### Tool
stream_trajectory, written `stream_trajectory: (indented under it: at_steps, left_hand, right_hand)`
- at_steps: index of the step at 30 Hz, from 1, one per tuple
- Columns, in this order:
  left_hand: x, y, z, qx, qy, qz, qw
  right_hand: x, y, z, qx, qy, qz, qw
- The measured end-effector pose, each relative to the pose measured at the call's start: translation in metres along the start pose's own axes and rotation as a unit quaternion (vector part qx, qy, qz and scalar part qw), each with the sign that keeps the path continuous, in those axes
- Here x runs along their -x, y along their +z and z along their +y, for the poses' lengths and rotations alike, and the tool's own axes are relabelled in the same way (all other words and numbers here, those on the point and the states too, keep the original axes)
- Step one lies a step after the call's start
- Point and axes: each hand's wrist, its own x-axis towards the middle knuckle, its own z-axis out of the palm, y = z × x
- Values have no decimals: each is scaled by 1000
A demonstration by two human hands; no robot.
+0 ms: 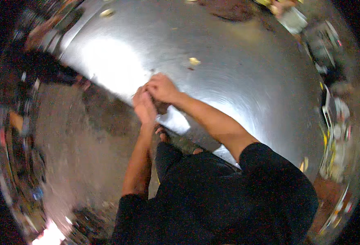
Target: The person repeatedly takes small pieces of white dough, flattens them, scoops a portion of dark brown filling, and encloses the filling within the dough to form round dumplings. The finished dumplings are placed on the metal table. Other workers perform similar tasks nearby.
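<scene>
In the head view my left hand (pixel 144 105) and my right hand (pixel 161 87) meet near the edge of a shiny metal table (pixel 229 58). Their fingers are curled and touch or overlap. Blur hides whether anything small lies between them. The right forearm crosses over the table top; the left one reaches up beside its edge. A small yellowish piece (pixel 194 61) rests on the metal a little beyond the hands. Just below the hands, a bright patch of the metal shows between the arms.
Another yellowish piece (pixel 107 12) lies at the table's far left, and a pale yellow piece (pixel 304 164) at the right. A dark brown blurred shape (pixel 233 9) is at the top. A dark-sleeved person's hand (pixel 83 83) is beside the table's left edge. The brown floor (pixel 75 147) spreads at left.
</scene>
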Motion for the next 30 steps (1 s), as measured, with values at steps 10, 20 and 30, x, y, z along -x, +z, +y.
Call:
stream_trajectory:
  at_steps: [10,20,30]
  left_hand:
    - [91,-3,54,-23,-7,1,1000]
    - [101,-10,117,160,-139,-51,976]
    - [101,-166,18,207,-381,219,874]
  right_hand:
    - [106,-42,-66,12,57,65,996]
    - [211,-110,-118,95,72,-63,991]
    - [88,-37,-89,186,49,-22,981]
